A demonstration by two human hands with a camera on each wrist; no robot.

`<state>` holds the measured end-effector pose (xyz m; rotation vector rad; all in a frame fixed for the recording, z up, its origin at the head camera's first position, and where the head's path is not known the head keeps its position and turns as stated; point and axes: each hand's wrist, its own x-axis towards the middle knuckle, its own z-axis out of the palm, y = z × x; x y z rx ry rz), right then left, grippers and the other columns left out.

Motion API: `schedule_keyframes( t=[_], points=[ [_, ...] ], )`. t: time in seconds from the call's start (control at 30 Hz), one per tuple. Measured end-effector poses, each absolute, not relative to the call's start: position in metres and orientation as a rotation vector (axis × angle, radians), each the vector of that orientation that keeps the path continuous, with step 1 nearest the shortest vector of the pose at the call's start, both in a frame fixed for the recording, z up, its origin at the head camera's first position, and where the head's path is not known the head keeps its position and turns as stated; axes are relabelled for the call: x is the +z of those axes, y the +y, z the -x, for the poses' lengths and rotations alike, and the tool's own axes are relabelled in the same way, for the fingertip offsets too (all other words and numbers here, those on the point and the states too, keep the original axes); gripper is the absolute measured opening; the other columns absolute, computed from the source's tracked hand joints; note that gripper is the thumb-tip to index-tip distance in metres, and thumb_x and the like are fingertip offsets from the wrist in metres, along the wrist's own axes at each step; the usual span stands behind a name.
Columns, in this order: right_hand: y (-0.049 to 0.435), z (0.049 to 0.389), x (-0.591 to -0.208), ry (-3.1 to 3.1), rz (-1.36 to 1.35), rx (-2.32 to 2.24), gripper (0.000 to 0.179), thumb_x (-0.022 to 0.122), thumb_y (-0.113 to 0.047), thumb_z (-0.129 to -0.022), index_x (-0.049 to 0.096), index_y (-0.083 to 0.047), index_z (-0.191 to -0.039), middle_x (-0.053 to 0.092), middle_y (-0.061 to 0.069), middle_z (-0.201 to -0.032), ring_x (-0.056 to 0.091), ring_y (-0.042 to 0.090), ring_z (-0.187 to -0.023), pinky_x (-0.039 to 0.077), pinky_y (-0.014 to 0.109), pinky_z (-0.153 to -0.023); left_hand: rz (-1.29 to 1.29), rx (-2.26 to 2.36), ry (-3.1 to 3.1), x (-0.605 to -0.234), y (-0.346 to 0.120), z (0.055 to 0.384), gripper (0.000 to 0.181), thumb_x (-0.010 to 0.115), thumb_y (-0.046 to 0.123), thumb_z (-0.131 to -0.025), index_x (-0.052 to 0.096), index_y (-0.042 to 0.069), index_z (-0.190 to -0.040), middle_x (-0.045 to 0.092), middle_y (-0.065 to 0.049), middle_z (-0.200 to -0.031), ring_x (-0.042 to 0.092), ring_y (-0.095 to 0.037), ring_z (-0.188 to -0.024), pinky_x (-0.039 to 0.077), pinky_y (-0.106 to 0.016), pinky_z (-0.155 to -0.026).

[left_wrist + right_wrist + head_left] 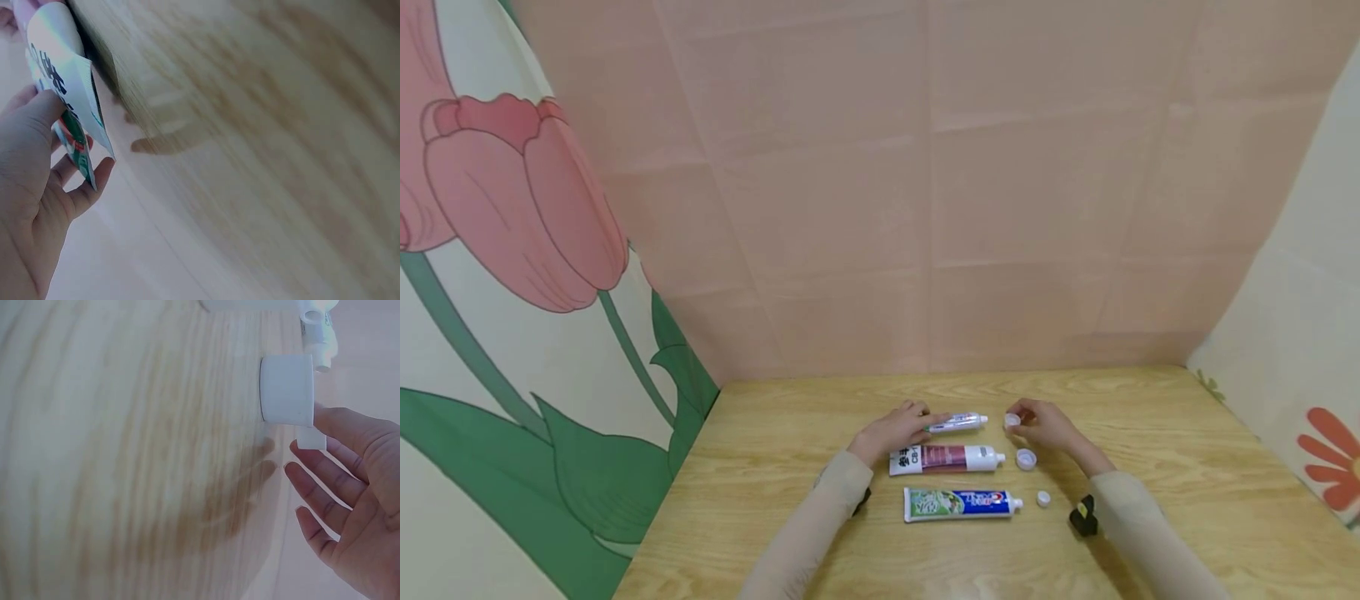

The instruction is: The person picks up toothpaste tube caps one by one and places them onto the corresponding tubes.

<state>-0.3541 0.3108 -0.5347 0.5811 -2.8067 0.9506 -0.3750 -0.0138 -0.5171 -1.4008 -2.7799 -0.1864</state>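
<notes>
At the back of the row, my left hand [897,430] holds the tail end of a small white toothpaste tube [959,422], its neck uncapped and pointing right. In the left wrist view, thumb and fingers lie around that tube's green and red end [76,150]. My right hand [1049,426] pinches a white cap [1012,421] just right of the neck, apart from it. In the right wrist view a larger cap [287,389] in front hides part of the thumb, while the pinched cap [311,439] shows below it.
Nearer me lie a pink and white tube [945,459] and a blue and green toothpaste tube [958,504], both uncapped. A white cap [1026,459] and a smaller cap [1043,498] sit beside their necks. The wooden table [760,500] meets a pink cloth backdrop [925,208].
</notes>
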Motion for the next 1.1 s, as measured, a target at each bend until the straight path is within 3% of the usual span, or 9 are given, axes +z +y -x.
schedule_keyframes(
  t=[0.23, 0.47, 0.77, 1.1],
  points=[
    [0.307, 0.343, -0.527, -2.781, -0.531, 1.009, 0.027, 0.071, -0.016, -0.081, 0.064, -0.005, -0.104, 0.065, 0.007, -0.092, 0.059, 0.024, -0.086, 0.050, 0.042, -0.075, 1.398, -0.290, -2.766, -0.512, -0.016, 0.368, 0.053, 0.051, 0.029, -0.095, 0.030, 0.037, -0.143, 0.051, 0.003, -0.118, 0.043, -0.008, -0.098, 0.042, -0.019, -0.082],
    [0.301, 0.337, -0.519, -2.736, -0.559, 1.037, 0.029, 0.069, -0.014, -0.083, 0.063, -0.003, -0.109, 0.065, 0.009, -0.098, 0.058, 0.025, -0.087, 0.049, 0.039, -0.074, 1.402, -0.322, -2.740, -0.511, -0.018, 0.366, 0.053, 0.050, 0.028, -0.095, 0.029, 0.039, -0.143, 0.050, 0.004, -0.111, 0.041, -0.007, -0.095, 0.042, -0.018, -0.082],
    [0.296, 0.333, -0.514, -2.638, -0.676, 1.066, 0.029, 0.068, -0.011, -0.083, 0.062, 0.002, -0.109, 0.065, 0.015, -0.103, 0.058, 0.027, -0.084, 0.050, 0.045, -0.074, 1.402, -0.357, -2.675, -0.509, -0.020, 0.363, 0.054, 0.051, 0.026, -0.095, 0.030, 0.039, -0.143, 0.048, 0.006, -0.112, 0.041, -0.005, -0.094, 0.041, -0.017, -0.082],
    [0.293, 0.332, -0.514, -2.618, -0.633, 1.064, 0.027, 0.073, -0.020, -0.080, 0.064, -0.008, -0.103, 0.066, 0.004, -0.095, 0.058, 0.019, -0.083, 0.049, 0.039, -0.074, 1.412, -0.343, -2.628, -0.507, -0.021, 0.357, 0.054, 0.050, 0.023, -0.096, 0.029, 0.038, -0.143, 0.048, 0.004, -0.121, 0.042, -0.007, -0.103, 0.041, -0.021, -0.089]
  ],
)
